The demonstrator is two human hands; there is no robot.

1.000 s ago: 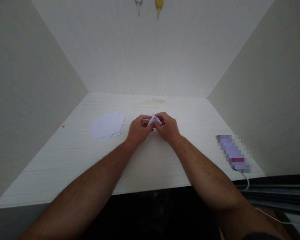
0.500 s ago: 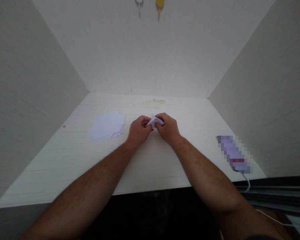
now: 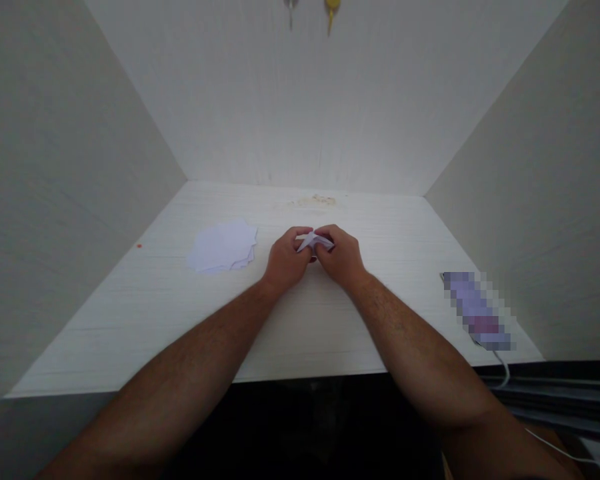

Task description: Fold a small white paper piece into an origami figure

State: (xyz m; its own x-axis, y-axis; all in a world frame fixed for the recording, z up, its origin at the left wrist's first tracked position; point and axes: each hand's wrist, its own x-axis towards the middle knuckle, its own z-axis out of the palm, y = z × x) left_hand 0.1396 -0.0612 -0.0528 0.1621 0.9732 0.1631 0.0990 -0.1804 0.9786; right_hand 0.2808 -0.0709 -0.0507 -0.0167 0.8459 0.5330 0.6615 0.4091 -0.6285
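A small piece of folded white paper (image 3: 311,241) is held between both hands over the middle of the table. My left hand (image 3: 289,257) grips its left side, thumb in front and fingers behind. On the right side, my right hand (image 3: 341,255) pinches it in the same way. A point of the paper sticks up between the fingertips, and much of the rest is covered by the fingers. To the left of my left hand lies a loose stack of white paper sheets (image 3: 223,247), their edges uneven.
The white table (image 3: 305,327) has walls on three sides. A blurred-out phone-like device (image 3: 477,310) with a white cable (image 3: 505,373) lies near the right edge. Two hooks, one yellow (image 3: 333,5), hang on the back wall. A stain (image 3: 317,200) marks the table's far side.
My left fingers have shifted up along the folded paper, and the hands are closer around it. The whole view has moved slightly, so everything sits a little further right.
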